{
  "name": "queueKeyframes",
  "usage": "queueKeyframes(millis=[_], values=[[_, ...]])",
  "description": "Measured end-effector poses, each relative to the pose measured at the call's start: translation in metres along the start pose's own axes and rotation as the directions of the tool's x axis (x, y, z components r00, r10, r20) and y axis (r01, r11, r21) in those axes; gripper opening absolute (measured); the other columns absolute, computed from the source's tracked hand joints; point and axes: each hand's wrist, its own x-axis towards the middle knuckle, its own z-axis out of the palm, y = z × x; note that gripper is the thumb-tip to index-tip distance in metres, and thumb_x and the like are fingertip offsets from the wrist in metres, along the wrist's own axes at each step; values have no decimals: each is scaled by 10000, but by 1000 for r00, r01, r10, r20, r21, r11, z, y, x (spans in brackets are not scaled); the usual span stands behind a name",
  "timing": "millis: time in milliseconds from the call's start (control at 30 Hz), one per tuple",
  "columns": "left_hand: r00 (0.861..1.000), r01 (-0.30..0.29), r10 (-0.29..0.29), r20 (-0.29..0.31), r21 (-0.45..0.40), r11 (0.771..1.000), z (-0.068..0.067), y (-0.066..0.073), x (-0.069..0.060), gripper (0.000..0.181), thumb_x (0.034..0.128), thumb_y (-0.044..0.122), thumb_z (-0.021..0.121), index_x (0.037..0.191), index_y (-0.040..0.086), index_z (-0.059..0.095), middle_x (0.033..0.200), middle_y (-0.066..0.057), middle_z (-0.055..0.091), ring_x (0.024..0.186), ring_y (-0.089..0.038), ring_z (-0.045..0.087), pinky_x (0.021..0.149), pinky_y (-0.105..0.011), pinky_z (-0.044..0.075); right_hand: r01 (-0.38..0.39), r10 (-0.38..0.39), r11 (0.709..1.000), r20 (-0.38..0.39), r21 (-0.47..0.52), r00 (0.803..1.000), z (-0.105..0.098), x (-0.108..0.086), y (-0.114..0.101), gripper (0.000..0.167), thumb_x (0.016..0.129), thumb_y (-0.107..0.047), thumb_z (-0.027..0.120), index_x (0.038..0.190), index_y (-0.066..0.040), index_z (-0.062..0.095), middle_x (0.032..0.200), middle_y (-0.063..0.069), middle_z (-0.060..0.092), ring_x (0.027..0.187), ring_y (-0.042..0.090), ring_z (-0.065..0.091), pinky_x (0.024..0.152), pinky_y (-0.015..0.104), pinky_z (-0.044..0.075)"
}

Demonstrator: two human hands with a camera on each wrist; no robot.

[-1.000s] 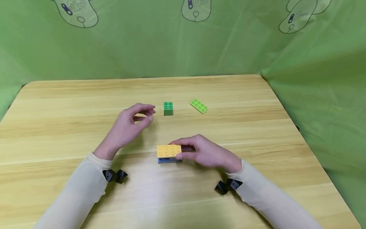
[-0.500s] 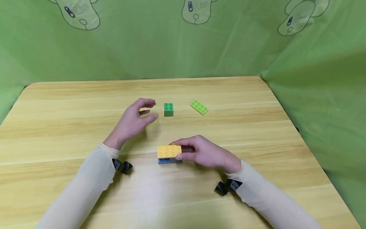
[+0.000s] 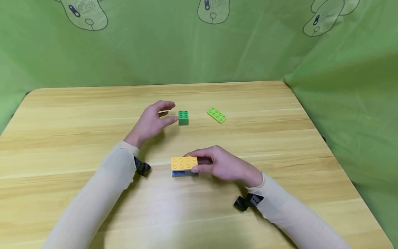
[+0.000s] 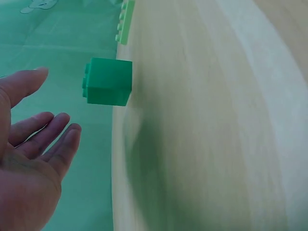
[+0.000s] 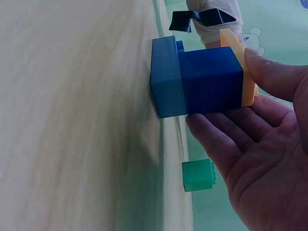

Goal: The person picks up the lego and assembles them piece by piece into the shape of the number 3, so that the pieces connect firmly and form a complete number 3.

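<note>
My left hand [image 3: 150, 121] reaches to the left side of a small green toy brick [image 3: 183, 118], its fingers spread and apart from the brick in the left wrist view. My right hand [image 3: 228, 166] grips the right end of a brick stack, thumb in front and fingers behind. On top of the stack lies a yellow plate brick [image 3: 183, 163]. Beneath it, the right wrist view shows a dark blue brick [image 5: 211, 79] on a lighter blue base brick [image 5: 166, 79]. The stack stands upright on the table, with part of its right end hidden by the thumb.
A flat lime-green plate brick [image 3: 216, 115] lies to the right of the green brick on the wooden table [image 3: 264, 138]. Green cloth [image 3: 155, 55] hangs behind the table and along its right side. Each sleeve carries a small black camera mount.
My left hand has moved forward and right, closer to the green brick, and its thumb and fingers have spread wider. The right hand and the stack stay where they were.
</note>
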Motion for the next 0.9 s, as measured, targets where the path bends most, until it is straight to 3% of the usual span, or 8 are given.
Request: queueKeyframes(millis=[467, 733, 900], values=[[998, 22, -25, 65, 42, 999, 8, -7, 18, 578, 899, 158, 736, 1383, -20, 475, 1370, -130, 514, 1298, -280, 452, 1089, -323, 354, -5, 5, 1000, -2, 1, 1000, 0, -2, 0, 383, 944, -170, 685, 1321, -143, 623, 1118, -67, 668, 884, 114, 597, 742, 286, 526], [991, 62, -70, 110, 71, 996, 11, -10, 24, 604, 889, 190, 751, 1392, 6, 472, 1378, -115, 503, 1286, -290, 463, 1075, -360, 377, 12, -12, 1000, -9, -1, 1000, 0, -1, 1, 379, 941, -167, 688, 1313, -118, 628, 1107, -48, 669, 878, 126, 595, 723, 274, 522], [986, 84, -101, 130, 135, 987, 15, -10, 30, 610, 880, 226, 763, 1382, 13, 490, 1356, -107, 505, 1256, -286, 478, 1061, -371, 390, 14, -14, 1000, -18, -2, 1000, 0, -2, 1, 381, 938, -166, 693, 1312, -129, 629, 1086, -58, 672, 855, 123, 596, 701, 263, 517]])
